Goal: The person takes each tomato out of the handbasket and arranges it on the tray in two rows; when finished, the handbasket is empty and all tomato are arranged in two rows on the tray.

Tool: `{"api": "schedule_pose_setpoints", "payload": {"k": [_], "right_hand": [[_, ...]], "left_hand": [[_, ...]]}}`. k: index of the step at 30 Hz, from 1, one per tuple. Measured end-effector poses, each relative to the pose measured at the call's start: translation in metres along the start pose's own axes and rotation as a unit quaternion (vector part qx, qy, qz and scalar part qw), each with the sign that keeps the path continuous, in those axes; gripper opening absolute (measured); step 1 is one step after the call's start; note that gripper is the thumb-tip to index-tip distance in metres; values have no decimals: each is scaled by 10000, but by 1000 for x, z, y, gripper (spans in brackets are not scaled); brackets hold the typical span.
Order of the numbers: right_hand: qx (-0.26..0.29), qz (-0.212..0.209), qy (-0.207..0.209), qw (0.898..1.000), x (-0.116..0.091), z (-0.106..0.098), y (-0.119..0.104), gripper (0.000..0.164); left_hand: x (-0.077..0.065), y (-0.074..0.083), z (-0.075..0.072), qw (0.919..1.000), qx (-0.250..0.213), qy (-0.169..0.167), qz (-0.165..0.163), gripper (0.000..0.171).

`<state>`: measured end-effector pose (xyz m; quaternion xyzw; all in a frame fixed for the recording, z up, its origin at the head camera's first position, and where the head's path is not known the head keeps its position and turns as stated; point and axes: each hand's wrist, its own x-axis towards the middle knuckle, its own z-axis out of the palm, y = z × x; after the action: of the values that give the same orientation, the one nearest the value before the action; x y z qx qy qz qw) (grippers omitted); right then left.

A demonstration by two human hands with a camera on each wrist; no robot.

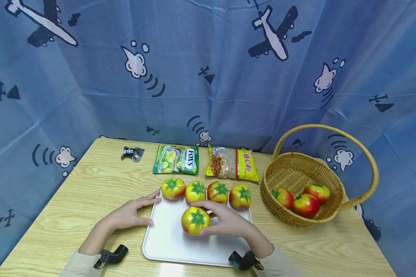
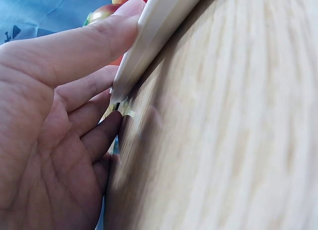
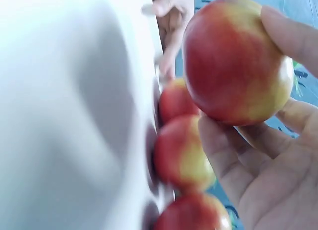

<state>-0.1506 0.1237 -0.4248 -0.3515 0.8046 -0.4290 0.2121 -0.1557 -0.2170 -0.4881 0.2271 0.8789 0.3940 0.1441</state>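
Observation:
My right hand (image 1: 225, 220) holds a yellow-and-red tomato (image 1: 195, 221) with a green star-shaped top, thumb and fingers around its side. The right wrist view shows this tomato (image 3: 238, 61) raised off the white tray (image 3: 64, 140), its red underside showing. Several more tomatoes (image 1: 173, 189) stand in a row along the far edge of the tray (image 1: 170, 246). At the tray's left edge is my left hand (image 1: 131, 213), thumb and fingers spread apart. In the left wrist view, its thumb (image 2: 94, 48) lies against the tray rim (image 2: 149, 41) and the other fingers extend alongside.
A wicker basket (image 1: 274, 207) with a tall handle stands on the right, three tomatoes (image 1: 306, 206) inside. Behind the tray lie a green FOX'S bag (image 1: 176, 159) and a yellow pasta bag (image 1: 232, 163). A small black packet (image 1: 132, 154) sits at the table's back left.

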Motion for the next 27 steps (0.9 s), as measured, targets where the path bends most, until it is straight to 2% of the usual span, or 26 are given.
{"api": "schedule_pose_setpoints", "payload": {"k": [12, 22, 27], "right_hand": [[-268, 215, 58, 9994, 33, 34, -6, 66], [-730, 323, -48, 9968, 52, 47, -11, 66], [-792, 408, -30, 9960, 57, 49, -12, 67]], "left_hand": [[0, 1, 0, 9999, 17, 33, -120, 76], [-2, 2, -1, 9999, -65, 75, -25, 77], [-2, 0, -1, 10000, -55, 62, -9, 79]]}}
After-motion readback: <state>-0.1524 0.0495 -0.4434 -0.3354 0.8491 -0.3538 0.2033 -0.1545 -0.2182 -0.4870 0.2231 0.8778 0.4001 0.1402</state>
